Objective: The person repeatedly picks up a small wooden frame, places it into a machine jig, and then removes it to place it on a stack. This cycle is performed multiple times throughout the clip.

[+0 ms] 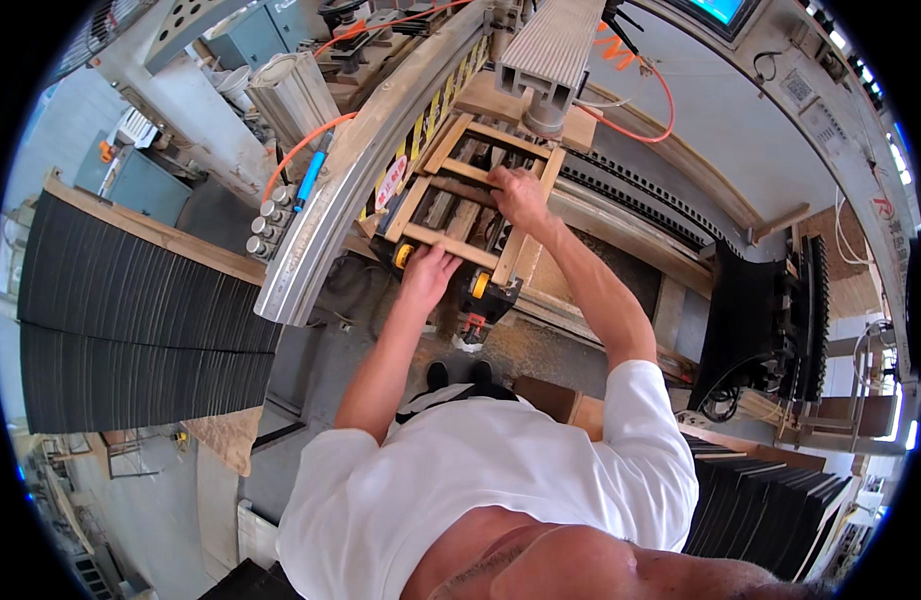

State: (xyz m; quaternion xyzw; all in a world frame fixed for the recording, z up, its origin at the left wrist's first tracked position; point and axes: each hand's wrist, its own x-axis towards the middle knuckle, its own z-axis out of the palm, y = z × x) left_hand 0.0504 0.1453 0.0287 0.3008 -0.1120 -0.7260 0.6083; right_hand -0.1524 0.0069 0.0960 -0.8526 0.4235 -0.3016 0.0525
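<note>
A light wooden frame [470, 252] with crossbars lies flat in the bed of a machine in front of me. My left hand [426, 276] is at its near rail, with the fingers closed over the wood and the thumb hidden. Farther in, my right hand [521, 198] is curled at the right end of a middle crossbar [464, 171], close to the right side rail. Its fingertips are partly hidden against the wood. Two yellow round pieces [480, 285] sit on black blocks under the frame's near corners.
A metal beam [320, 220] with a warning strip runs along the left side. Overhead hangs a ribbed aluminium profile [550, 45]. Stacked dark panels [140, 310] stand at left, more dark panels [760, 500] at lower right. A black machine unit [745, 330] is at right; an orange hose [670, 100] loops above.
</note>
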